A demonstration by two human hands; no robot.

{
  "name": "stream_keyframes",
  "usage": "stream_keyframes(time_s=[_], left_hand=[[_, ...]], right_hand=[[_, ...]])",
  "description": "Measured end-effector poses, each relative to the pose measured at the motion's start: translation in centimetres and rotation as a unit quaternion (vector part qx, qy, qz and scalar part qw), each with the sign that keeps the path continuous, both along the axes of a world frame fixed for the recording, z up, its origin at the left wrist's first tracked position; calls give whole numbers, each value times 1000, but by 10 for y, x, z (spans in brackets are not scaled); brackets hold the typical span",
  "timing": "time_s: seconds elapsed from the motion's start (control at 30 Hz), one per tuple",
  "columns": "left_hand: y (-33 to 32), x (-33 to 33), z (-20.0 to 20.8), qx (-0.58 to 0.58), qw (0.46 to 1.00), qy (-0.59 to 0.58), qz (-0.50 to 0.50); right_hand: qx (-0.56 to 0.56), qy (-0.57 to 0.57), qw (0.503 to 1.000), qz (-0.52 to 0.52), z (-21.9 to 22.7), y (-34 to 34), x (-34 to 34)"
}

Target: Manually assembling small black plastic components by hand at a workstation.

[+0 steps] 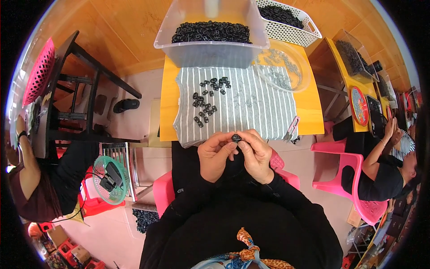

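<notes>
Between the fingertips of both hands I hold one small black plastic part [236,138], just off the table's front edge. My left hand [216,152] pinches it from the left, and my right hand [255,154] from the right. Ahead of them a grey-and-white striped cloth [268,114] covers much of the yellow table [309,107]. Several loose black parts [204,106] lie scattered on the cloth's left half. Tiny clear or metallic pieces [244,96] are spread near its middle. Pink-handled scissors [292,128] rest at the cloth's right edge.
A clear bin [210,57] of black parts stands at the table's back, beside a white perforated basket [293,32] and a round clear tray [305,83] of small pieces. People sit at left and right. A pink chair [356,179] stands right; a green basket [111,197] is at left.
</notes>
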State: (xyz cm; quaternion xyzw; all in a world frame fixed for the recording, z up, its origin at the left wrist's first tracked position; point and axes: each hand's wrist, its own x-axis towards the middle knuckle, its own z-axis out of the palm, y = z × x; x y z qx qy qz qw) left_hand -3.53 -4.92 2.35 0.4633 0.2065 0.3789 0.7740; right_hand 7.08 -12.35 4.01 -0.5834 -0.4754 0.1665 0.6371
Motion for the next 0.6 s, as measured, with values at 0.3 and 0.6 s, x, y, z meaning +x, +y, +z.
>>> stream_keyframes(time_s=[0.3,0.6], left_hand=[[-4,4,18,77,995,53,42],[3,0,-9,-43,998,43,-19]], right_hand=[[69,83,993,-43,0,6,-16],[-170,254,950,62,3,1,47]])
